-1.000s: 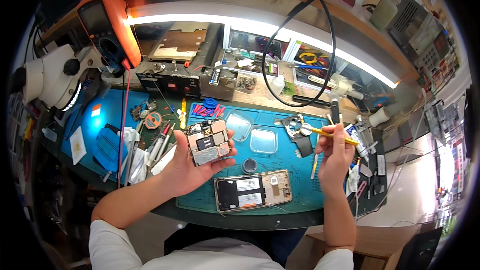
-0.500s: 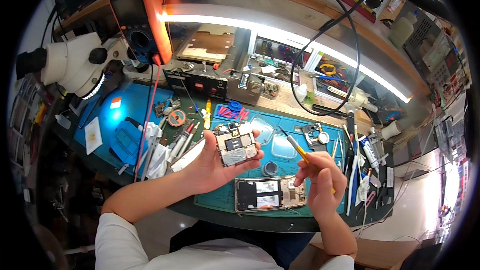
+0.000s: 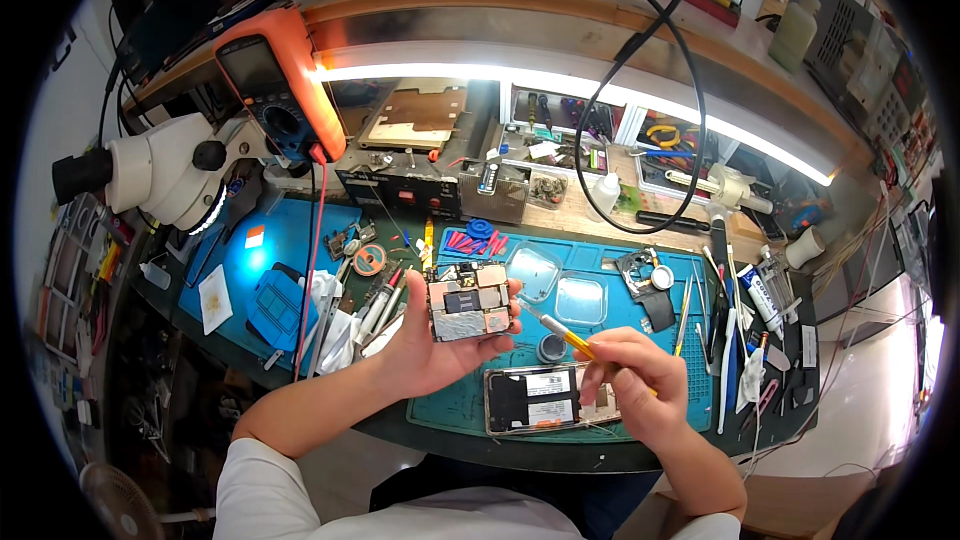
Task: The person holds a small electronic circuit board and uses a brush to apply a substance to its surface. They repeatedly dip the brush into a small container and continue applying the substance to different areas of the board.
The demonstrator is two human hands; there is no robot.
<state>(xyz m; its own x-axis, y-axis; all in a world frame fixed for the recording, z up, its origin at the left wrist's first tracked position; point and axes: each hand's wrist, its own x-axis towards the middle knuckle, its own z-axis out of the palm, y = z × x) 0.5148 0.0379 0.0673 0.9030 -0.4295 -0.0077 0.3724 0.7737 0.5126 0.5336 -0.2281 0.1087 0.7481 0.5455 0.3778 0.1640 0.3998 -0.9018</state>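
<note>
My left hand holds up a small phone circuit board, its fingers and thumb around the edges. Shiny metal shields and a grey patch show on the board. In my right hand is a slim yellow-handled tool with a silver collar and a thin tip, pointing at the board's right edge. Whether that tip touches the board I cannot tell. Below both hands lies an opened phone body with a black and white battery; the right hand hides part of it. A small dark round pot stands beside the tool.
A teal work mat covers the bench. Clear plastic lids and pink pieces lie behind the hands. Tweezers and brushes crowd the right. On the left are a microscope, an orange multimeter and a solder reel.
The yellow-handled tool has come left and lower, bringing its tip close to the board's right edge. The board stays in my left hand. The whole view has shifted slightly.
</note>
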